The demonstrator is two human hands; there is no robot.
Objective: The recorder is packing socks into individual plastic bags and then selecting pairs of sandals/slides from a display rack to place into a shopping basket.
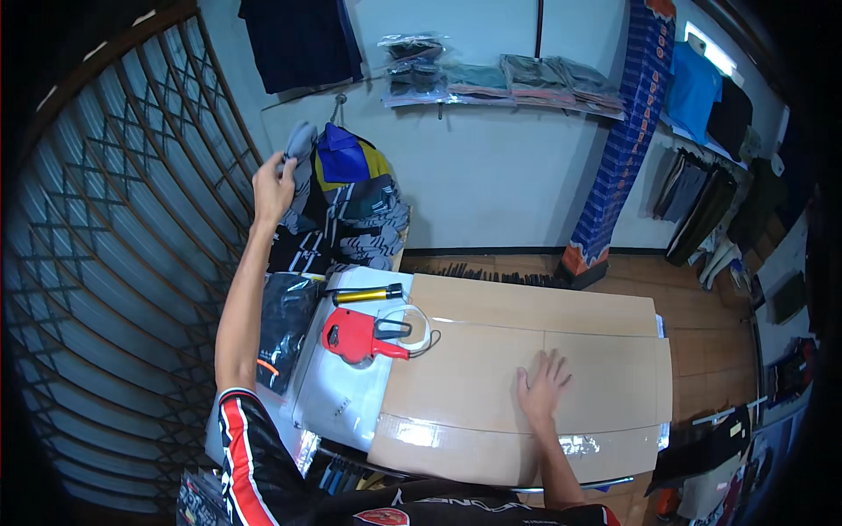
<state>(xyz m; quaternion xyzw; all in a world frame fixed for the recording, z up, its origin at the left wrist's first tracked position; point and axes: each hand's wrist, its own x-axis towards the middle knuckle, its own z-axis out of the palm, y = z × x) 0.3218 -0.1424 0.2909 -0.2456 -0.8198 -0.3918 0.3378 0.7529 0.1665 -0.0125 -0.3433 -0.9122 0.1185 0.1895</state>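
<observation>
My left hand [273, 191], raised at the far left, pinches a grey folded garment [300, 148] between thumb and fingers. Beside and below it rises a pile of folded clothes: grey patterned garments [371, 240], black ones with white stripes [301, 253], and a blue collared shirt [345, 156] on top. My right hand [544, 388] rests with fingers spread on a flattened cardboard sheet [473, 381] and holds nothing. Left of it lie a red price label gun [352, 336], a white loop [424, 335] and a yellow-and-black cylinder [367, 295], perhaps a flashlight.
A folding metal gate [131, 263] stands close on the left. Bagged clothes [286, 329] lie near my left forearm. Above, a wall shelf [454, 102] holds packaged garments. A blue-and-orange wrapped pillar [612, 158] stands behind the table; hanging clothes [697, 197] line the right.
</observation>
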